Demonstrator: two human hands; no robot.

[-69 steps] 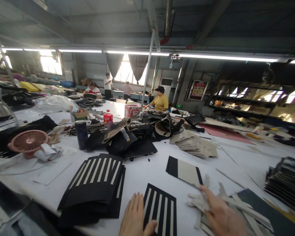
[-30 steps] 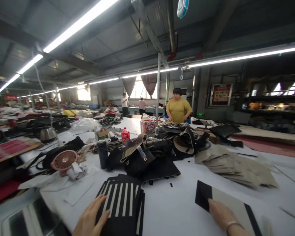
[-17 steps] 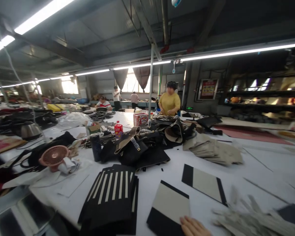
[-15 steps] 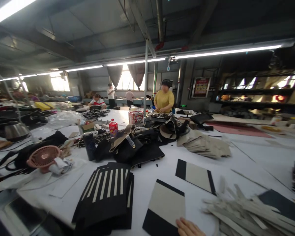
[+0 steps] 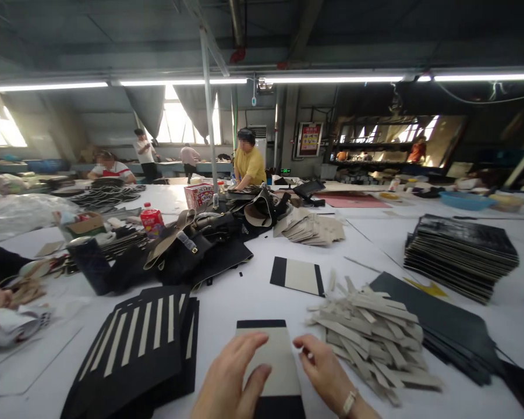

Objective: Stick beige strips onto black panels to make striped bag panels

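Observation:
A black panel with a wide beige middle (image 5: 274,349) lies on the white table right in front of me. My left hand (image 5: 231,381) rests flat on it, fingers spread. My right hand (image 5: 325,375) sits just off its right edge, fingers bent toward the panel, with a bracelet at the wrist. Nothing is gripped in either hand. To the right of my right hand lies a loose heap of beige strips (image 5: 371,334). To the left of my left hand sits a stack of black panels with beige stripes (image 5: 140,343). A second black-and-beige panel (image 5: 297,276) lies farther back.
Black sheets (image 5: 445,326) and a tall stack of dark panels (image 5: 460,253) lie at the right. Dark bags and straps (image 5: 201,247), a red-capped bottle (image 5: 152,219) and beige pieces (image 5: 310,228) crowd the middle. A person in yellow (image 5: 248,163) works at the far side, others behind.
The view has swung right and down. The black-and-beige panel now lies straight in front of me, and both hands have come onto or beside it. Earlier the left hand touched the striped stack.

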